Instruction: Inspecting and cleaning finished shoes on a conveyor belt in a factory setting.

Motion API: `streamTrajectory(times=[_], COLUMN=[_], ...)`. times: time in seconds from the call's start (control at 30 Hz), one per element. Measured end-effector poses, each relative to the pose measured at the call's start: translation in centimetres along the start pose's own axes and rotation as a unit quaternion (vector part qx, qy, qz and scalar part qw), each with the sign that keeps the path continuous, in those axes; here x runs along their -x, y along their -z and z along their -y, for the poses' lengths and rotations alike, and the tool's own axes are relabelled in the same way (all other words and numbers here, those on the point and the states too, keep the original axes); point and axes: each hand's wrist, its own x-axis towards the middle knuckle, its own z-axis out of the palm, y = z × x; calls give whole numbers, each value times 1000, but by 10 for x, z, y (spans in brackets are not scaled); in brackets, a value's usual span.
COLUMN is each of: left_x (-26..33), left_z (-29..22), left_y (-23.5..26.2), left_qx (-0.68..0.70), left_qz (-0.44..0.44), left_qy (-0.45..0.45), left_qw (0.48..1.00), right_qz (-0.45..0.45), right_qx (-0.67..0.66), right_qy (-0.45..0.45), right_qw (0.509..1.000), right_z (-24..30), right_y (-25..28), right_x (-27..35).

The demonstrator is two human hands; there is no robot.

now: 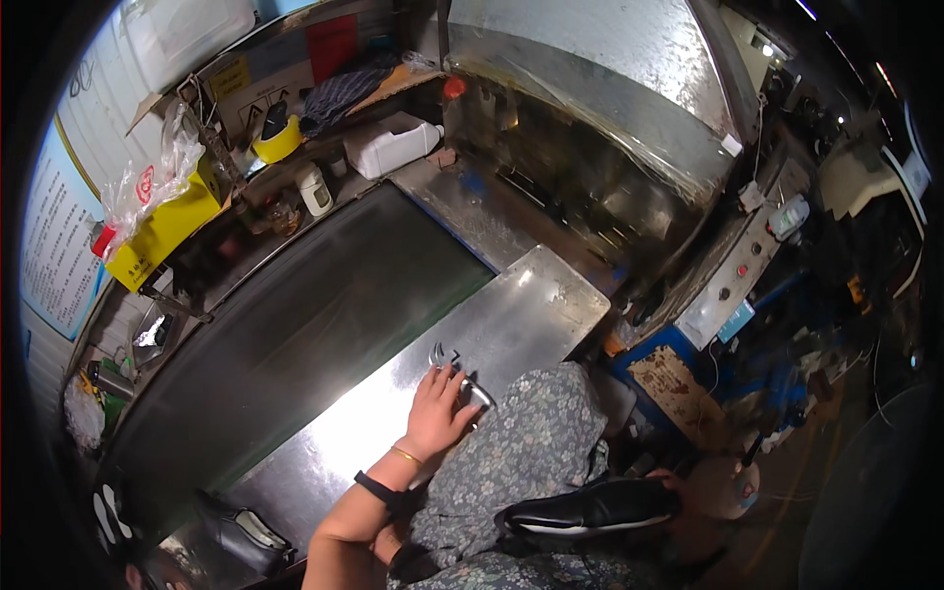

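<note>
Nearest, I see a black shoe [590, 507] over floral cloth [526, 428], the right hand [671, 480] at its end, grip too dim to tell; farther, the left hand [438, 411] touches a metal tool [478, 395] on the steel bench [526, 315], hold unclear to me

The shiny metal surface [536, 310] catches a white glare; on it lie a partly hidden metal tool [478, 394] and, lower left, a black shoe [254, 539].
</note>
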Motion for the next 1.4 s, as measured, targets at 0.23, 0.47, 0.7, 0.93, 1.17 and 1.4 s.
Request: streamTrajectory(times=[0.23,0.47,0.7,0.93,1.17,1.4], left_x=[6,-3,21,10,96,315], left_z=[12,8,15,16,2,117], left_y=[-17,-27,-15,-20,100,298], left_qx=[-133,-106,-114,-18,-84,-286], left_qz=[32,49,33,-38,57,-278], left_qy=[-7,-17,15,-31,157,707], left_qw=[991,993,993,999,982,584], right_qz=[-119,-193,1,118,128,108], right_qx=[-295,146,258,536,507,493], right_qy=[74,220,109,330,327,351], right_qw=[945,945,960,768,787,788], right_z=[32,2,-48,17,7,3], right_y=[-32,-47,-136,-193,-196,-194], right_x=[-170,-462,-400,-165,-168,-162])
